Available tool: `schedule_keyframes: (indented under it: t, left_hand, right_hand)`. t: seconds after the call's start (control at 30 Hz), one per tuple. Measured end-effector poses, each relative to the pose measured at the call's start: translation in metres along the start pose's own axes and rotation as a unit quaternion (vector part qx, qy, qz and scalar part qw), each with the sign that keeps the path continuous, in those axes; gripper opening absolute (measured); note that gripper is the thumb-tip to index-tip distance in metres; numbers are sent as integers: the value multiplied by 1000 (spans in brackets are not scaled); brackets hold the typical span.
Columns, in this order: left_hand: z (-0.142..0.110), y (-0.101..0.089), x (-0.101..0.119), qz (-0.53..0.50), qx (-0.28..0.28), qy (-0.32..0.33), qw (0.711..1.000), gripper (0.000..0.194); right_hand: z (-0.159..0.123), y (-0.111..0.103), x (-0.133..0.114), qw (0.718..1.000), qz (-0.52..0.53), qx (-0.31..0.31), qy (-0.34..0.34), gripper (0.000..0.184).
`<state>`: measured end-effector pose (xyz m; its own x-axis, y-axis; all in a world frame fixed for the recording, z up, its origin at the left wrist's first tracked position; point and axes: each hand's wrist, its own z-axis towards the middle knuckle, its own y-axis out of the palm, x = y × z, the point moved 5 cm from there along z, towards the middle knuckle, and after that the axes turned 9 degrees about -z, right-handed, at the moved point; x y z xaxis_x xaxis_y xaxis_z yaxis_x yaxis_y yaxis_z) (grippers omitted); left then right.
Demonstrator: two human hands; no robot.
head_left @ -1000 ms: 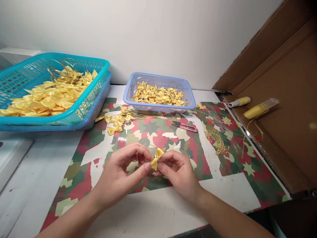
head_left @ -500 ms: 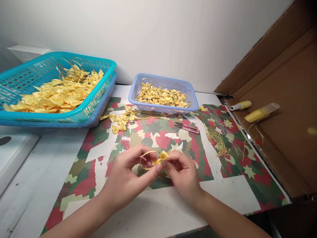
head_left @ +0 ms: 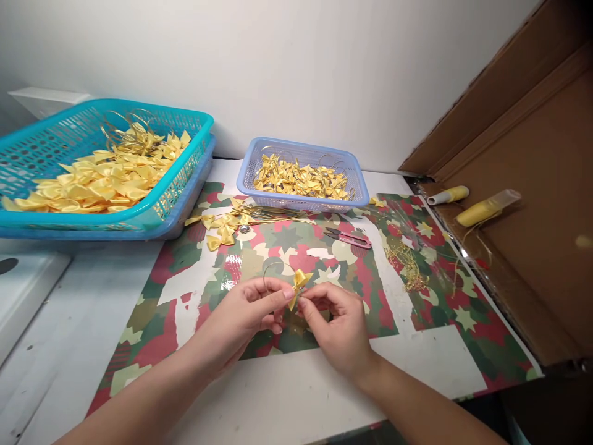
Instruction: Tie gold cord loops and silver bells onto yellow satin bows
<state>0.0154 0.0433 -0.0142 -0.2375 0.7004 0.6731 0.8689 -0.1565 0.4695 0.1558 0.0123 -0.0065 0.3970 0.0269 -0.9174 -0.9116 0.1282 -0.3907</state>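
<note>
We see a yellow bow at the centre, over the patterned paper and between the two hands. It lies at the fingertips of the left hand, its long axis slanting from lower left to upper right, toward the right hand's side. The left hand is the nearer: its thumb and forefinger pinch the bow along its left edge. The right hand has thumb and forefinger drawn together just beside the bow's lower right; we cannot make out whether anything lies between them.

We note that the bow looks like satin ribbon, glossy, folded, with pointed tails. A thin wire loop arches above the left fingers, round and stiff-looking. Beyond the hands lie loose bows, straight gold wires and snips with a pink handle. Similar bows fill the lattice-walled plastic lilac basket and the larger teal basket. At right we find a tangle of fine gold strands.
</note>
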Motion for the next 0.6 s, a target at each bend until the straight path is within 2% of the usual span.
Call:
schedule_keyframes:
  t: [0.1,0.23,0.37,0.6]
  left_hand:
    - [2,0,-2,-22,-16,-17,999,18]
    - [4,1,0,-36,-34,-7,999,22]
    - [3,1,0,-27,-26,12,999,22]
    - [3,1,1,-12,-16,23,1000,21]
  right_hand:
    - [0,1,-1,1000,5,13,-20,10]
    - [1,5,2,999,36,-3,7,9]
    - [1,7,5,995,86,-22,43,7]
    - [1,8,6,993,99,-25,54,7]
